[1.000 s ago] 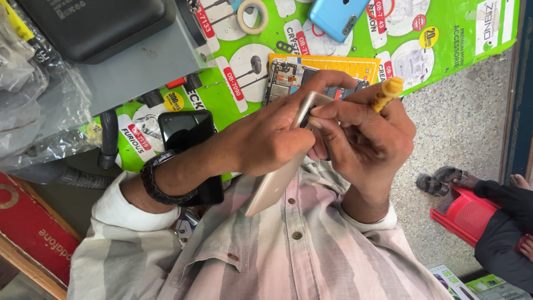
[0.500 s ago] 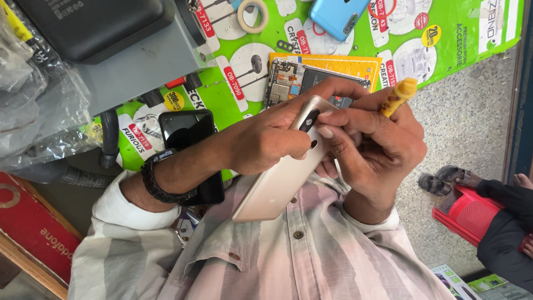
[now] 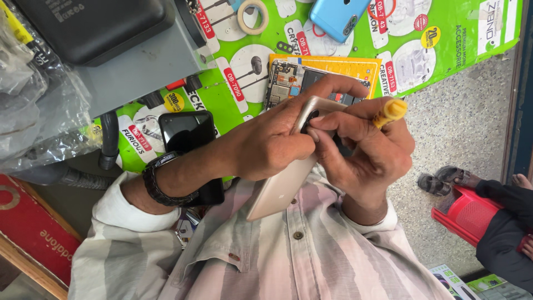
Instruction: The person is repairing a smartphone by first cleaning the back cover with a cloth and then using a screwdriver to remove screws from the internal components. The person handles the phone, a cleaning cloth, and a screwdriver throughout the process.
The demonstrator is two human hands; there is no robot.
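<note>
My left hand (image 3: 266,147), with a black watch on its wrist, grips a gold phone (image 3: 277,191) by its upper part and holds it tilted over my striped shirt. My right hand (image 3: 366,155) holds a yellow-handled tool (image 3: 390,111), whose handle sticks out past the knuckles. The fingertips of that hand press on the phone's top edge, next to a dark round opening. The tool's tip is hidden behind my fingers. Both hands touch each other over the phone.
A green printed mat (image 3: 444,50) carries a black phone (image 3: 186,133), a blue phone (image 3: 338,16), a tape roll (image 3: 252,15) and an opened phone with bare circuit board (image 3: 283,80). A grey machine (image 3: 133,61) stands at left. Another person's sandalled foot (image 3: 438,183) rests by a red stool (image 3: 463,214).
The gold phone has turned, so that more of its flat back faces the camera. My hands stay closed around its top end. The yellow handle has shifted slightly right.
</note>
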